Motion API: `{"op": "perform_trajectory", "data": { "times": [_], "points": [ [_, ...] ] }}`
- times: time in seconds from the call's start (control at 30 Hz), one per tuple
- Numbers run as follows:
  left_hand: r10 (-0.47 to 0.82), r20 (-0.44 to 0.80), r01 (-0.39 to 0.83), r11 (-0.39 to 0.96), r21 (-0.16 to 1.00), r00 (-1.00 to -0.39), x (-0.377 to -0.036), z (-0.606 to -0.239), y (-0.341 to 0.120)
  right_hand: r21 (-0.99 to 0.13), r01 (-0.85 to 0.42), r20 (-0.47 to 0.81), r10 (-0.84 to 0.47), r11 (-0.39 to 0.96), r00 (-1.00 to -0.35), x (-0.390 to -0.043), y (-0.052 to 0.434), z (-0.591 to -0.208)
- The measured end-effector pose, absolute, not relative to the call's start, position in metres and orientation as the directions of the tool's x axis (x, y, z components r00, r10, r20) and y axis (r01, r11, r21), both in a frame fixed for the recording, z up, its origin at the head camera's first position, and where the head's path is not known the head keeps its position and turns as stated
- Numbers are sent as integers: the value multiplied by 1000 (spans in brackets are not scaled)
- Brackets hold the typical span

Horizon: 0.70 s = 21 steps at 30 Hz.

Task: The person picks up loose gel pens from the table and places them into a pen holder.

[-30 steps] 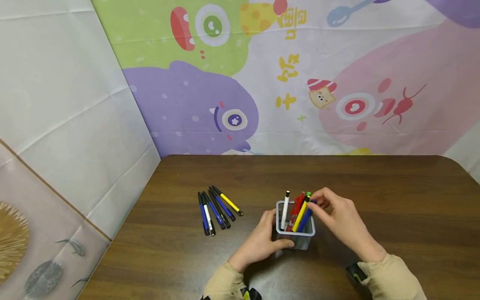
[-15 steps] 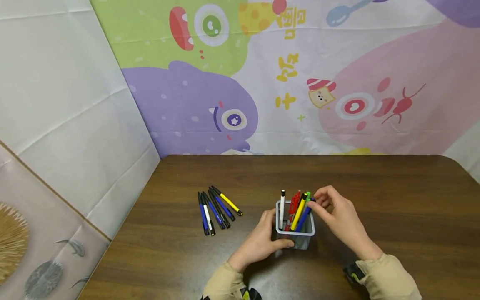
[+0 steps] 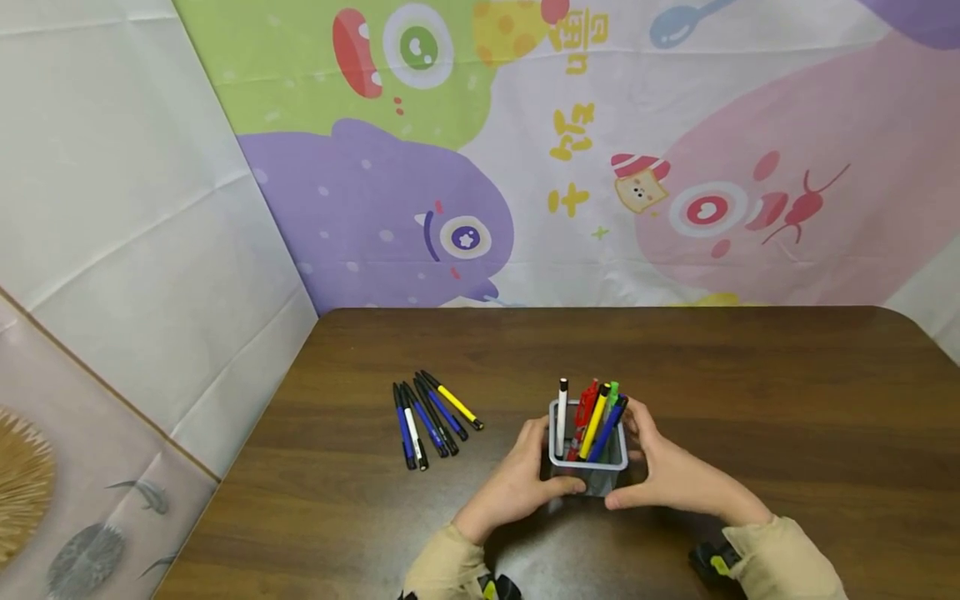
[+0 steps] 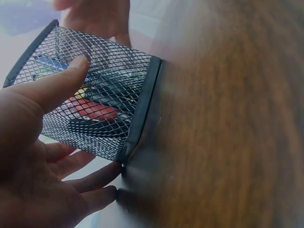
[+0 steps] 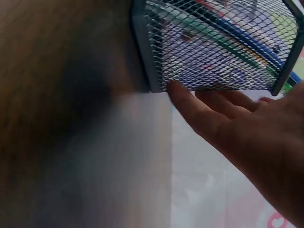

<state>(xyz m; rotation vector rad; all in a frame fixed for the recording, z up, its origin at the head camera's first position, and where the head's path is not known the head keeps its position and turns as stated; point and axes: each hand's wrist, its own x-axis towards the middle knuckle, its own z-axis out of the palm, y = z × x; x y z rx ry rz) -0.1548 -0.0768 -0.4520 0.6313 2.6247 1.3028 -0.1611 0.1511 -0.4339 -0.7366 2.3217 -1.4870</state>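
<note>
A mesh pen holder (image 3: 600,478) with a pale rim stands on the table. In it lean a white pen (image 3: 562,429), red pens (image 3: 582,417), a yellow pen (image 3: 595,425), a blue pen (image 3: 608,428) and a green pen (image 3: 613,390). My left hand (image 3: 517,479) grips the holder's left side, its thumb (image 4: 61,85) pressed across the mesh. To the right, my right hand (image 3: 675,475) spreads around the holder, thumb near the lower corner and fingers partly hidden behind. In the right wrist view, a fingertip (image 5: 175,89) meets the holder's bottom edge.
Several pens lie loosely fanned on the table to the left, among them a blue pen (image 3: 403,429), a white pen (image 3: 415,437) and a yellow pen (image 3: 459,406). A printed cloth (image 3: 570,267) hangs behind the brown wooden table (image 3: 787,375).
My right hand lets go of the blue pen's top and lowers to the holder's right side, its thumb now low in front. My left hand keeps its grip.
</note>
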Motion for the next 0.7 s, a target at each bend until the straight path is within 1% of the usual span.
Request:
{"op": "perform_trajectory", "data": {
  "times": [0.1, 0.3, 0.37, 0.6, 0.7],
  "points": [
    [431, 55, 304, 535, 788, -901, -154, -451, -77, -909, -201, -39, -553, 366, -833, -161, 149, -438],
    [437, 60, 315, 541, 780, -898, -155, -450, -77, -915, -96, -119, -492, 391, -862, -159, 143, -442],
    [439, 60, 317, 541, 779, -897, -155, -450, -77, -920, -87, -113, -472, 381, -874, -158, 140, -443],
    [436, 55, 308, 534, 787, -898, -156, -453, -76, -964, -83, -45, -461, 254, -886, -154, 134, -442],
    [441, 63, 320, 537, 781, -895, -156, -452, -77, -963, -114, -6, -439, 246, -898, -154, 133, -443]
  ]
}}
